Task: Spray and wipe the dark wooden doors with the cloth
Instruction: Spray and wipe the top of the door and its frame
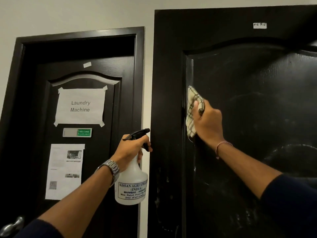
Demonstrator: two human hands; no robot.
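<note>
The right hand presses a cream checked cloth against the glossy dark panelled door. The left hand grips a translucent plastic spray bottle.

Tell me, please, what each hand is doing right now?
Left hand: closed on the spray bottle.
Right hand: closed on the cloth, pressing it against the door.

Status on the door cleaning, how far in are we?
Done: the right door already shows wet smears and wipe arcs over its panel. In hand: the right hand presses the checked cloth on that panel's left edge, while the left hand holds the spray bottle by its trigger. Left: the Laundry Machine door looks dry, with no streaks, and its papers are in the way.
</note>
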